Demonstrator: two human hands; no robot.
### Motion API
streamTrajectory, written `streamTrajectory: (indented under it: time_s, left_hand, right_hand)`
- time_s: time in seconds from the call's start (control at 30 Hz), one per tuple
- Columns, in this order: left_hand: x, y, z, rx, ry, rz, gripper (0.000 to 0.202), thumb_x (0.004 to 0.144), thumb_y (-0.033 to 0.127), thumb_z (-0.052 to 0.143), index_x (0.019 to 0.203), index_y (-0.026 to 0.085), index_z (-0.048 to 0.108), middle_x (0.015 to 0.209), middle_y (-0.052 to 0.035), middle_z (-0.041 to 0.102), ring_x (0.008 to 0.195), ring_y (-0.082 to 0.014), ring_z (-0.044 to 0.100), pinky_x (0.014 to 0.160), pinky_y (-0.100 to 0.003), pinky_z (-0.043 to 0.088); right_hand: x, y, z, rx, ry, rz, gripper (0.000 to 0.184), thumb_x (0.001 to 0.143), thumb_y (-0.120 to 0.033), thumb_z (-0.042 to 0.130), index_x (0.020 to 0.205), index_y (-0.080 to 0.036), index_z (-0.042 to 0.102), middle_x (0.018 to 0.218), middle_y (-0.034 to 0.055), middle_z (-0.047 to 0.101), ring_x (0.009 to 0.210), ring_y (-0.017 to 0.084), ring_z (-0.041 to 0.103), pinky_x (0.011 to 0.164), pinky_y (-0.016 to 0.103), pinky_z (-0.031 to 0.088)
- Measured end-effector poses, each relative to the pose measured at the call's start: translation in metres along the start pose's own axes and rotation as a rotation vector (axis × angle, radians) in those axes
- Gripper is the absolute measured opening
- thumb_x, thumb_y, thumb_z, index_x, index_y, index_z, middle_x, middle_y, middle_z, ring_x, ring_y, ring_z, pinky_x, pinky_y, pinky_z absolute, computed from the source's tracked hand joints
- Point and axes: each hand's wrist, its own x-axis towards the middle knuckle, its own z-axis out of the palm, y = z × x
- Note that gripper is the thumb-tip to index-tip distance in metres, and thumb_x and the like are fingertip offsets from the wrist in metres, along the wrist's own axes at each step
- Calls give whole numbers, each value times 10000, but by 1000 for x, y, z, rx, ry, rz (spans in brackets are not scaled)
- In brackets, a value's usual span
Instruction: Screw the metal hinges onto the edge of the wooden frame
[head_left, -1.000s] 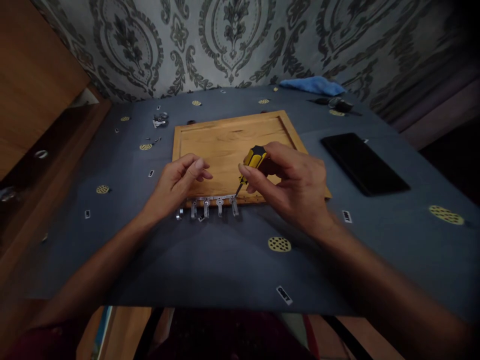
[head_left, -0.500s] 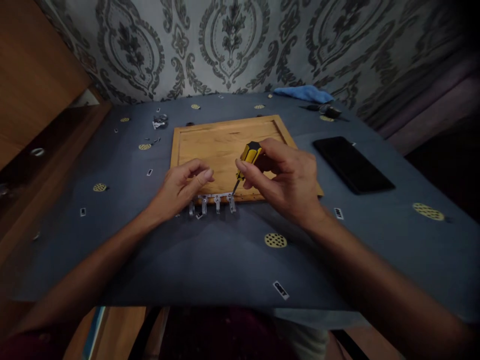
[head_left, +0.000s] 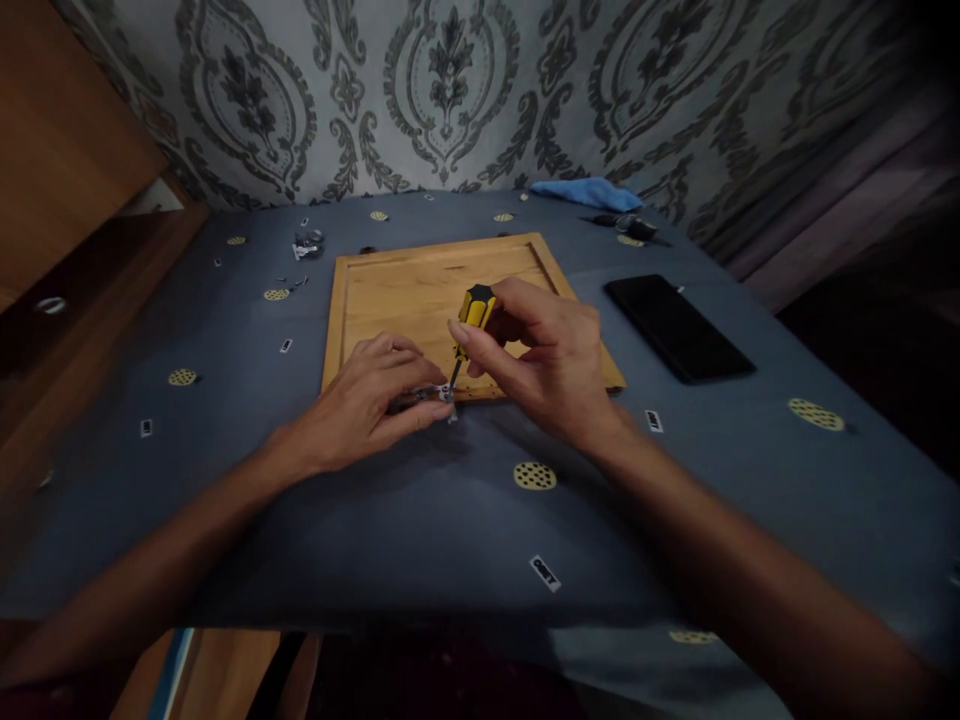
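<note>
A yellow and black screwdriver (head_left: 475, 308) is pinched in my right hand (head_left: 551, 355), its shaft slanting down so the tip meets the right end of a silver metal hook rail (head_left: 447, 393). The rail lies along the near edge of a wooden board (head_left: 405, 285) with a raised frame. My left hand (head_left: 375, 400) is closed over the rail, thumb in front and fingers behind near its right end, hiding most of the hooks. Small holes show in the board's near edge to the right of the rail.
A black phone (head_left: 679, 328) lies right of the board. Farther back are a blue cloth (head_left: 589, 194) and a dark tool (head_left: 630, 226). Small metal parts (head_left: 307, 244) and a few screws (head_left: 300, 281) lie at the left. A wooden cabinet (head_left: 75, 130) borders the table's left side.
My left hand has moved right and closed around the hook rail, covering hooks that were visible before. The screwdriver stays at the rail's right end. The whole view has shifted slightly.
</note>
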Motion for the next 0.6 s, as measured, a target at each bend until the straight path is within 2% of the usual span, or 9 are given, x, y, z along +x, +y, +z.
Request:
streamTrajectory:
  time_s: [0.13, 0.3, 0.43, 0.6]
  left_hand:
    - [-3, 0, 3, 71, -58, 27, 312, 1021, 529, 638, 1112, 243, 723, 1178, -88, 755, 1270, -299, 593, 1116, -473, 430]
    - [-8, -3, 7, 172, -88, 72, 339, 1005, 532, 668, 1124, 214, 680, 1226, -115, 739, 1334, -327, 557, 1127, -503, 420]
    - [-8, -1, 9, 212, -99, 101, 357, 994, 558, 675, 1147, 236, 671, 1277, -99, 742, 1343, -337, 559, 1128, -515, 412]
    - [-7, -1, 8, 211, -103, 106, 380, 1000, 547, 673, 1199, 224, 662, 1301, -111, 739, 1319, -332, 570, 1123, -511, 413]
  right_hand:
    - [0, 0, 0, -1, 5, -8, 298, 992, -303, 676, 763, -233, 499, 665, -34, 571, 608, 125, 563, 568, 274, 402]
    - [1, 0, -2, -4, -8, 3, 307, 1006, -299, 659, 761, -229, 487, 664, -39, 551, 613, 120, 554, 589, 273, 407]
    - [1, 0, -2, -7, -6, -8, 327, 1011, -355, 671, 769, -231, 489, 671, -41, 565, 607, 117, 541, 584, 272, 409]
    - [1, 1, -3, -33, 2, -46, 288, 1023, -307, 647, 796, -236, 484, 688, -45, 559, 603, 111, 537, 589, 263, 420]
